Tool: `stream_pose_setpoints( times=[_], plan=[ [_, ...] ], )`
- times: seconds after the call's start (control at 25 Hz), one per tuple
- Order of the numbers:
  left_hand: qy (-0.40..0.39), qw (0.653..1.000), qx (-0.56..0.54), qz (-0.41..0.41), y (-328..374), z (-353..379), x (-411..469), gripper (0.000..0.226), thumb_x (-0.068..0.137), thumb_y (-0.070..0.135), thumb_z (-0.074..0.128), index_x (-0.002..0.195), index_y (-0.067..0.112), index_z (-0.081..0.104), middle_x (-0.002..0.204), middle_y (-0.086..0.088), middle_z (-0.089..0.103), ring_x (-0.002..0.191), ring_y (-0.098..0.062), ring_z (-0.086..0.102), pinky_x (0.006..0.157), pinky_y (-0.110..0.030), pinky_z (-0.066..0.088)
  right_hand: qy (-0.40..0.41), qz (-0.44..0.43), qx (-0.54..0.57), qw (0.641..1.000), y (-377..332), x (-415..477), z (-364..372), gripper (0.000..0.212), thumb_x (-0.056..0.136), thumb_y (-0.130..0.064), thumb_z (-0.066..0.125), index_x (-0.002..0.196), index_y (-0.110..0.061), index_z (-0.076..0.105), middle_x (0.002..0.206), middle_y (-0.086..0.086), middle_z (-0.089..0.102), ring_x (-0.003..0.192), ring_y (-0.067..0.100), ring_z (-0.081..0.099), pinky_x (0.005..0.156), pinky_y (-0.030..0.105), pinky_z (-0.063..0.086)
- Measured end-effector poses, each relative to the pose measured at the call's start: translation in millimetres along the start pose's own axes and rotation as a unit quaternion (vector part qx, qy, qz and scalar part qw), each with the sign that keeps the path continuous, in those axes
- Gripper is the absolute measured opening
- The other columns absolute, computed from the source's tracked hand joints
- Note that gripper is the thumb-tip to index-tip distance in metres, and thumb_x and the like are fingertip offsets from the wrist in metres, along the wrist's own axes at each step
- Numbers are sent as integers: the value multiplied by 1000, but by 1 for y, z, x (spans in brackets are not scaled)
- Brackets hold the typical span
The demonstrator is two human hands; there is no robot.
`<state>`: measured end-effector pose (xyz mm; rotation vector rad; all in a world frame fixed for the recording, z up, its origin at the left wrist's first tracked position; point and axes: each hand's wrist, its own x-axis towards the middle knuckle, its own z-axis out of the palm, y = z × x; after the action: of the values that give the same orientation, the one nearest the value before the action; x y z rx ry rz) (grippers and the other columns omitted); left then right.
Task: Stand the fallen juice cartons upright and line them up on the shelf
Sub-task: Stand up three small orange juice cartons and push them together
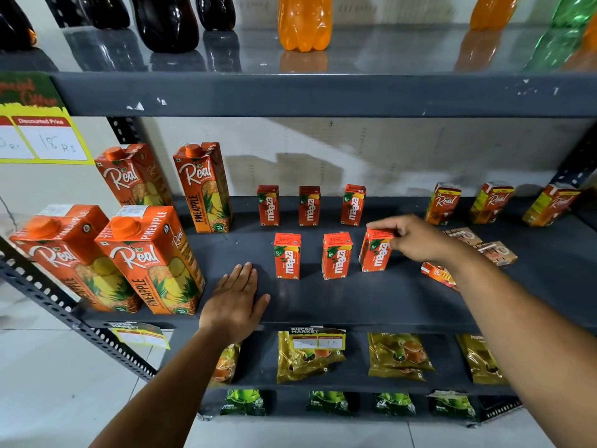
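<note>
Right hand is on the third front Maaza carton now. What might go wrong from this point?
1. The right hand pinches only the top of the front-right Maaza carton, which leans slightly; letting go early may tip it over.
2. The right forearm crosses above a fallen carton lying flat near the shelf front; pulling back low might sweep it off the edge.
3. The middle front carton stands close by; a sideways nudge may topple it.
</note>
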<state>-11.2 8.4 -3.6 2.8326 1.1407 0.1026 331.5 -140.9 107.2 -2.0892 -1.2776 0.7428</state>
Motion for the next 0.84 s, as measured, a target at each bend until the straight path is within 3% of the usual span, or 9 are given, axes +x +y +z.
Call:
stream_pose_setpoints(
  times=[0.08, 0.28, 0.36, 0.48, 0.56, 0.64, 0.68, 0.84],
  plan=[
    [-2, 1000, -3, 0, 2, 2, 0, 73, 95, 57, 15, 152, 12, 8, 163, -5, 3, 149, -18, -3, 117, -33, -4, -2, 5, 17, 1000, 2, 2, 1, 54, 91, 5, 55, 130, -32, 57, 126, 2, 64, 112, 17, 60, 98, 41, 50],
    [-7, 1000, -11, -2, 0, 2, 0, 72, 96, 56, 17, 152, 12, 7, 163, -4, 2, 148, -18, -4, 117, -33, -5, 9, -6, 73, 997, 9, 3, 7, 54, 87, 3, 59, 126, -35, 59, 127, 0, 62, 109, 13, 61, 93, 35, 51],
    [-19, 1000, -17, 0, -1, 1, 1, 72, 96, 57, 17, 152, 12, 6, 163, -3, 1, 148, -17, -5, 116, -32, -6, 55, -11, 141, 988, 13, 1, 14, 54, 86, -17, 70, 134, -31, 52, 129, -6, 57, 112, 10, 56, 86, 26, 47],
    [-20, 990, -134, -41, 3, -10, 6, 73, 96, 59, 24, 152, 13, 13, 163, -4, 9, 148, -18, 3, 116, -33, -1, 166, 54, 331, 927, 13, 7, 27, 60, 86, -50, 62, 137, -22, 48, 129, -1, 58, 114, 17, 55, 84, 28, 39],
    [-3, 933, -332, -139, 14, -26, 15, 77, 91, 66, 29, 151, 18, 24, 160, -2, 21, 146, -21, 17, 117, -35, 7, 191, 94, 410, 887, 13, 13, 32, 60, 88, -56, 56, 132, -16, 52, 125, 5, 62, 111, 20, 58, 93, 36, 39],
    [26, 823, -533, -196, 30, -40, 32, 82, 83, 75, 31, 144, 21, 39, 151, -2, 39, 139, -23, 34, 118, -44, 18, 185, 115, 455, 863, 12, 14, 39, 57, 88, -57, 55, 127, -14, 56, 111, 3, 67, 98, 17, 63, 90, 38, 44],
    [46, 784, -585, -203, 39, -43, 38, 78, 84, 74, 30, 139, 21, 46, 143, -2, 50, 133, -23, 42, 115, -44, 26, 180, 121, 465, 858, 11, 14, 42, 55, 87, -58, 55, 123, -16, 58, 105, 2, 68, 95, 17, 64, 84, 38, 47],
    [83, 721, -652, -219, 65, -53, 51, 59, 93, 64, 32, 129, 22, 53, 112, 5, 63, 103, -9, 62, 84, -26, 43, 176, 132, 463, 858, 8, 15, 50, 44, 85, -59, 58, 107, -22, 62, 98, 5, 69, 91, 20, 67, 68, 35, 48]
  ],
)
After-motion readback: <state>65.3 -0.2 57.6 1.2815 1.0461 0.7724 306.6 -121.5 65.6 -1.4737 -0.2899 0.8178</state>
